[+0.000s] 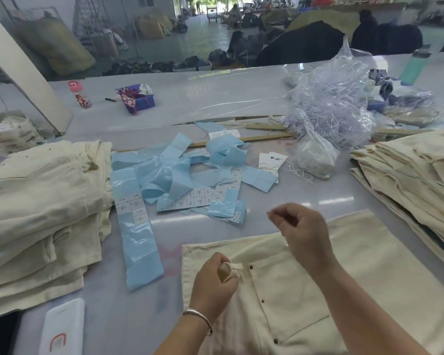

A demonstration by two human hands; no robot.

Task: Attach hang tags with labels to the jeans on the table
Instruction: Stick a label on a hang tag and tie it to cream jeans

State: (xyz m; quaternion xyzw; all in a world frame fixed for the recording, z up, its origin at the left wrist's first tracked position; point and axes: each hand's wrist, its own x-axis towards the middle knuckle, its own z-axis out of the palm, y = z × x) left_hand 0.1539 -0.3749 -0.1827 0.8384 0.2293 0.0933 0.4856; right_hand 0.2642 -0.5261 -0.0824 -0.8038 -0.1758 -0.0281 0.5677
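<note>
Folded cream jeans stack [36,213] at left bench [215,98] edge. Blue label strips [139,239] with white stickers strewn mid-bench, just beside stack. Left hand [214,280], bracelet on wrist, fingers curled, pinching belt loop [235,267] of cream jeans [344,278] lying flat at near edge. Right hand [300,231] raised above same jeans, fingers pinched on something thin, too small to tell. White hang tags [272,161] with strings beyond, apart from both hands. Second jeans pile [408,175] far right.

Pink bottle [79,94] – green bottle [415,64]
</note>
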